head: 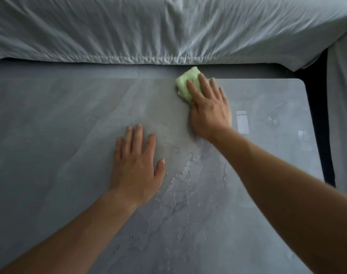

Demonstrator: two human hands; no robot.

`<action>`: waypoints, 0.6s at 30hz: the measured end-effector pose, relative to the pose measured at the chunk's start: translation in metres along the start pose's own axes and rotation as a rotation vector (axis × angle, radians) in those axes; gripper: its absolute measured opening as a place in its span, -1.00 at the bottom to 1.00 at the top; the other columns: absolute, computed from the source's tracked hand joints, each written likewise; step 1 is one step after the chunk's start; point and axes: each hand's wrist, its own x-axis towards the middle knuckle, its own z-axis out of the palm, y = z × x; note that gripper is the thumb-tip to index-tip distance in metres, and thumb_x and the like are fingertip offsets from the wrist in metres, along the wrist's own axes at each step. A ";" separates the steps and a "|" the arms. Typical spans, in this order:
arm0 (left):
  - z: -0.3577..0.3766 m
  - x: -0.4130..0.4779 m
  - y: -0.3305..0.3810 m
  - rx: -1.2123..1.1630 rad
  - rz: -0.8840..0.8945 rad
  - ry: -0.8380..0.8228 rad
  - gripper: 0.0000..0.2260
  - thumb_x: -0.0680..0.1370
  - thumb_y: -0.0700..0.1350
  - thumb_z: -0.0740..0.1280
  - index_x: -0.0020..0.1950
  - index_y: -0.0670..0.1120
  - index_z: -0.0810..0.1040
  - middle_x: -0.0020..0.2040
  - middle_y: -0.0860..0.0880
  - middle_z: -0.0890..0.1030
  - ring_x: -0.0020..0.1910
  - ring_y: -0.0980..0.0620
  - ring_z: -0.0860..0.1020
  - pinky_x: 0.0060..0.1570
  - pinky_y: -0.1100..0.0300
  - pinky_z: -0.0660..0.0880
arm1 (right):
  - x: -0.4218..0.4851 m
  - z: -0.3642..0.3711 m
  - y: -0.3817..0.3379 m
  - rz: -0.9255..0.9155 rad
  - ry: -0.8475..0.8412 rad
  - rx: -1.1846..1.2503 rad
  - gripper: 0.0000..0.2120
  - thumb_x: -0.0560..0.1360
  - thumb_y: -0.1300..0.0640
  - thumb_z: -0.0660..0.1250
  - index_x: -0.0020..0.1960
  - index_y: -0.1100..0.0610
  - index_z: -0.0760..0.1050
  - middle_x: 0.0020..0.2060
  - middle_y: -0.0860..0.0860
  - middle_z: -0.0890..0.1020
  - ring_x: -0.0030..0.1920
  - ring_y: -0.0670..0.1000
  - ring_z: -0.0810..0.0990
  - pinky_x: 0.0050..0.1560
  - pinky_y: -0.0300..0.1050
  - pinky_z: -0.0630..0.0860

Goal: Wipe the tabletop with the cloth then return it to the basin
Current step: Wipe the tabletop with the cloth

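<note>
1. A folded pale-green terry cloth (185,84) is pressed flat near the far edge of the grey stone-look counter (70,115) by the right hand (209,109) — fingers extended, not gripping.
2. The left hand (137,165) is laid flat, empty — beside water streaks (184,175).

A single wide-angle head view is given, aimed forward and steeply down from close above the tabletop (70,119). The bed (168,26) is seen at twelve o'clock, the forearms entering from six.
</note>
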 end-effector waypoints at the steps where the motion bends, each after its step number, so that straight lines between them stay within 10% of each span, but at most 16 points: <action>1: 0.000 0.001 0.001 0.008 -0.002 0.002 -0.38 0.49 0.18 0.10 0.47 -0.14 0.30 0.53 -0.29 0.18 0.52 -0.29 0.11 0.43 -0.28 0.13 | -0.012 0.006 -0.010 -0.053 0.008 0.006 -0.43 0.59 0.02 0.09 0.59 -0.13 0.14 0.62 0.01 0.09 0.61 0.17 0.02 0.59 0.08 -0.05; 5: 0.002 0.001 0.005 0.019 -0.006 0.002 -0.36 0.47 0.17 0.13 0.46 -0.16 0.32 0.52 -0.31 0.18 0.52 -0.32 0.10 0.44 -0.30 0.09 | -0.064 0.011 -0.004 -0.388 -0.109 -0.055 -0.47 0.62 0.03 0.12 0.59 -0.09 0.18 0.60 0.06 0.18 0.59 0.20 0.11 0.58 0.15 0.03; 11: 0.007 -0.001 0.001 0.033 0.006 0.007 -0.35 0.48 0.16 0.11 0.50 -0.16 0.27 0.55 -0.30 0.12 0.53 -0.31 0.06 0.47 -0.28 0.03 | -0.043 -0.010 0.043 0.129 0.025 0.009 -0.46 0.62 0.02 0.06 0.59 -0.15 0.13 0.62 0.01 0.09 0.61 0.16 0.01 0.58 0.05 -0.08; 16: 0.005 0.000 0.003 0.006 -0.005 0.007 -0.35 0.48 0.15 0.12 0.50 -0.16 0.27 0.55 -0.29 0.11 0.54 -0.30 0.05 0.47 -0.27 0.01 | -0.106 -0.002 0.038 -0.248 -0.111 -0.047 -0.47 0.61 0.03 0.10 0.58 -0.08 0.20 0.60 0.05 0.16 0.60 0.19 0.07 0.58 0.11 0.03; 18: 0.005 0.000 0.002 -0.003 -0.004 0.007 -0.36 0.48 0.15 0.12 0.50 -0.15 0.28 0.56 -0.29 0.11 0.54 -0.29 0.05 0.47 -0.27 0.02 | -0.090 -0.011 0.061 -0.132 -0.070 -0.036 -0.47 0.60 0.06 0.12 0.57 -0.07 0.22 0.59 0.06 0.17 0.60 0.21 0.07 0.57 0.16 0.05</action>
